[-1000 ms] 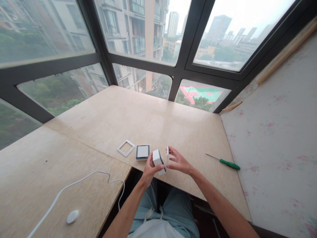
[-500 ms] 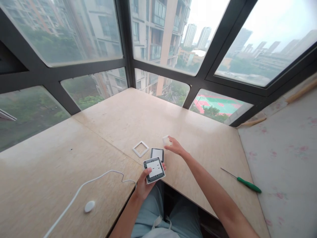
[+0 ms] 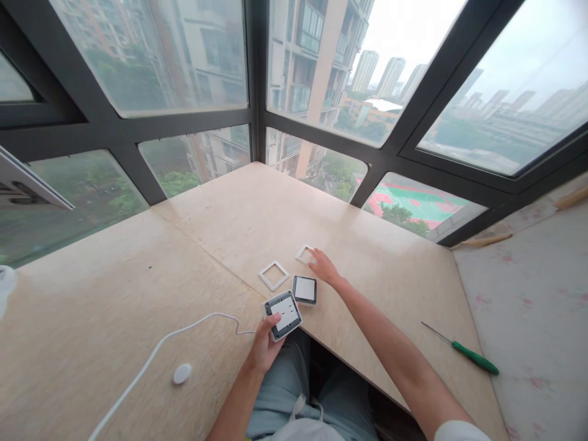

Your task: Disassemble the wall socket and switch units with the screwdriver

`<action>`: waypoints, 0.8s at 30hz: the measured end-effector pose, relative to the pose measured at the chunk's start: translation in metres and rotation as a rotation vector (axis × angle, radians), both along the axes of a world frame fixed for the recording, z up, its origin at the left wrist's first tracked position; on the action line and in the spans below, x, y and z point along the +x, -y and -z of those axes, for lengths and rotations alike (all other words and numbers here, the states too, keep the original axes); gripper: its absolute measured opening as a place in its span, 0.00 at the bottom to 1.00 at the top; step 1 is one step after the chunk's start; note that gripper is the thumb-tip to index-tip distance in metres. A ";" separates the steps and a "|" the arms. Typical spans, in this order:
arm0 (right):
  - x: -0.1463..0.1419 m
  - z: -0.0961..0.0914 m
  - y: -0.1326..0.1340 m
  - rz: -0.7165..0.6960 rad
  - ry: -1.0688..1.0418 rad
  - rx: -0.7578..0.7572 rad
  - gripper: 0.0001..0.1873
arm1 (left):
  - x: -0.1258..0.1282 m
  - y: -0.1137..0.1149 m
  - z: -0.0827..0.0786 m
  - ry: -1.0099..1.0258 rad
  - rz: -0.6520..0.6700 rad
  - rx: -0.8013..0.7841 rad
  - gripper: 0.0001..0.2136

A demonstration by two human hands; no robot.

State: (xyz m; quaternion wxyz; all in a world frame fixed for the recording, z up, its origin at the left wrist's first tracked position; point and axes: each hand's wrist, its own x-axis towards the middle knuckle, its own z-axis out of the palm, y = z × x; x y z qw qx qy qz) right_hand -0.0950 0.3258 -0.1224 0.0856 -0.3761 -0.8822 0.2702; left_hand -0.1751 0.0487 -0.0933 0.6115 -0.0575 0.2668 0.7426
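My left hand (image 3: 264,349) grips a wall socket (image 3: 285,311) with a white slotted face and an exposed grey mounting border. Its thumb lies across the socket's front. My right hand (image 3: 324,267) pinches the near right side of a white square cover frame (image 3: 299,252), which is at the tabletop; whether it rests fully there I cannot tell. Another white cover frame (image 3: 265,280) lies flat to its left. Between my hands sits a white switch (image 3: 305,288) with a plain face and dark grey border, close behind the socket.
A white cable (image 3: 158,349) curves over the tabletop (image 3: 220,214) toward the socket. Beside it is a round white disc (image 3: 182,373). A green-handled screwdriver (image 3: 473,356) lies at the right near the wall. Windows (image 3: 316,67) border the far edges.
My right hand has lowered the white cover frame to the tabletop, behind the switch. My left hand still holds the socket. The view has turned a little to the left.
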 end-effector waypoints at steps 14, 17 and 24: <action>0.117 -0.027 0.065 -0.044 -0.351 -0.079 0.24 | 0.048 -0.002 -0.009 -0.134 0.124 -0.097 0.37; 0.174 -0.018 0.057 0.077 -0.332 -0.082 0.24 | 0.064 -0.007 -0.013 -0.186 0.202 -0.104 0.38; 0.341 -0.003 0.036 0.459 -0.146 0.076 0.29 | 0.113 -0.034 -0.007 -0.241 0.260 -0.144 0.40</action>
